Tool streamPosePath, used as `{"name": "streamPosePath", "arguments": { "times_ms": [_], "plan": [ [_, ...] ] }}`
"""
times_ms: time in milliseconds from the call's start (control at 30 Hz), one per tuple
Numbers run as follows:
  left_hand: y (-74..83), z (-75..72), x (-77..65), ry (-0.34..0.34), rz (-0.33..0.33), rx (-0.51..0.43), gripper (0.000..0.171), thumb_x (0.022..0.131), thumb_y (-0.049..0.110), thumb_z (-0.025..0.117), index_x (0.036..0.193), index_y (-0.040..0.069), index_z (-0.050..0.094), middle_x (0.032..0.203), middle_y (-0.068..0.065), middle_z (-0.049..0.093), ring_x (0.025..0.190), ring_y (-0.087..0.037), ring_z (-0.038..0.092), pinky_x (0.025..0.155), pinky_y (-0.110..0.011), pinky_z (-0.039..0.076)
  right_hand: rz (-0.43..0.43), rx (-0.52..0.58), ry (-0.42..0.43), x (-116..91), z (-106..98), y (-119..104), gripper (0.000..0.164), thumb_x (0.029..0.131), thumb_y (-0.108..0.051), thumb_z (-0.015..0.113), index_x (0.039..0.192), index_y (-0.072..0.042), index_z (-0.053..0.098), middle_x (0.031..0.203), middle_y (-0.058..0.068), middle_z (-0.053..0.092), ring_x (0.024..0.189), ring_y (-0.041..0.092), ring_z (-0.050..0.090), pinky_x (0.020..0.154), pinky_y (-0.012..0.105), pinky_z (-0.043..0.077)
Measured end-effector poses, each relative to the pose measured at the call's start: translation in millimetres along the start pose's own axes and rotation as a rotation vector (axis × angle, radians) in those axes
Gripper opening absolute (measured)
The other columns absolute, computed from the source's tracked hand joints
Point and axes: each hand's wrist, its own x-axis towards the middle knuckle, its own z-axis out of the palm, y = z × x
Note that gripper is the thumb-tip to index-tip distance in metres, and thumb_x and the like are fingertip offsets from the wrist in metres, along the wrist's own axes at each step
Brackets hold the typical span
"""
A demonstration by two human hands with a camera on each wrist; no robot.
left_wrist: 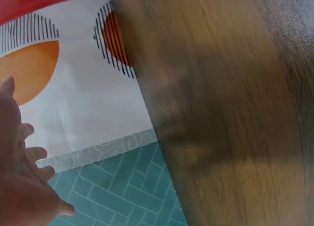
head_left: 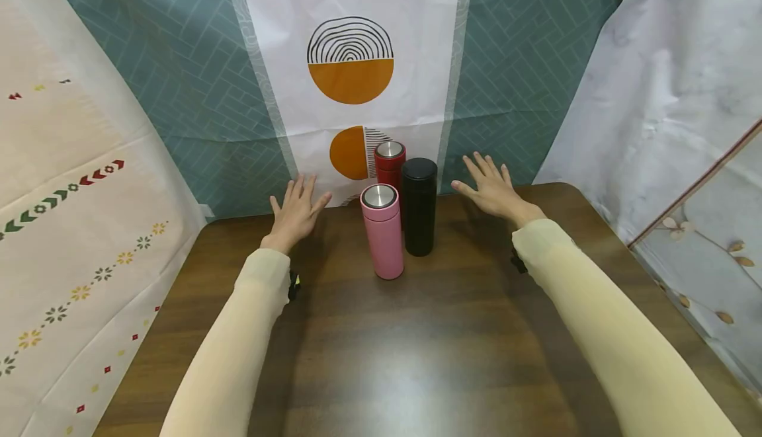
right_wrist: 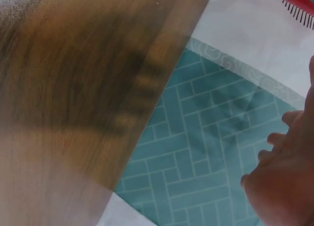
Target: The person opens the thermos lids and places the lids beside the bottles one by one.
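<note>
Three flasks stand upright close together at the far side of the table. The pink flask point(head_left: 383, 242), with a silver-topped lid, is in front. Just right of it is the black flask point(head_left: 419, 212), and the red flask point(head_left: 389, 162) stands behind, partly hidden by both. My left hand point(head_left: 295, 215) is spread to the left of the flasks, holding nothing. To their right my right hand point(head_left: 493, 189) is spread too, with nothing in it. Both hands appear raised above the table, apart from the flasks. Each wrist view catches a red strip at its top edge.
The brown wooden table point(head_left: 381, 357) has its far edge against a patterned curtain point(head_left: 411, 47) in teal and white. Printed white cloth point(head_left: 89, 225) hangs at the left, and another white cloth point(head_left: 702, 60) hangs at the right.
</note>
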Motion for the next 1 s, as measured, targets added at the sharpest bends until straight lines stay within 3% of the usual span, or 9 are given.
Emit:
{"name": "streamPosePath", "arguments": {
  "times_ms": [467, 700, 1000],
  "plan": [
    [-0.1, -5.1, -3.3, -0.041, 0.040, -0.247, 0.074, 0.111, 0.057, 0.031, 0.168, 0.014, 0.010, 0.174, -0.017, 0.003, 0.159, -0.041, -0.001, 0.120, -0.073, -0.002, -0.098, 0.176, 0.013, -7, -1, -4, 0.082, 0.109, -0.057, 0.036, 0.168, -0.013, 0.001, 0.174, 0.017, -0.007, 0.158, 0.041, -0.012, 0.123, 0.061, -0.014],
    [5.6, -7.0, -7.6, -0.045, 0.088, -0.398, 0.070, 0.112, 0.052, 0.032, 0.168, 0.012, 0.013, 0.173, -0.018, 0.008, 0.160, -0.035, 0.003, 0.126, -0.060, 0.006, -0.135, 0.296, 0.003, -16, -7, -9, 0.079, 0.110, -0.055, 0.037, 0.168, -0.018, -0.001, 0.175, 0.010, -0.009, 0.159, 0.030, -0.016, 0.123, 0.058, -0.014],
    [14.2, -11.0, -18.2, -0.055, 0.106, -0.469, 0.070, 0.111, 0.055, 0.031, 0.168, 0.017, 0.017, 0.173, -0.017, 0.009, 0.160, -0.034, 0.005, 0.126, -0.061, 0.008, -0.162, 0.391, -0.018, -27, -15, -21, 0.074, 0.111, -0.049, 0.041, 0.168, -0.028, 0.000, 0.174, 0.000, -0.010, 0.159, 0.030, -0.013, 0.119, 0.074, 0.004]
  ]
}}
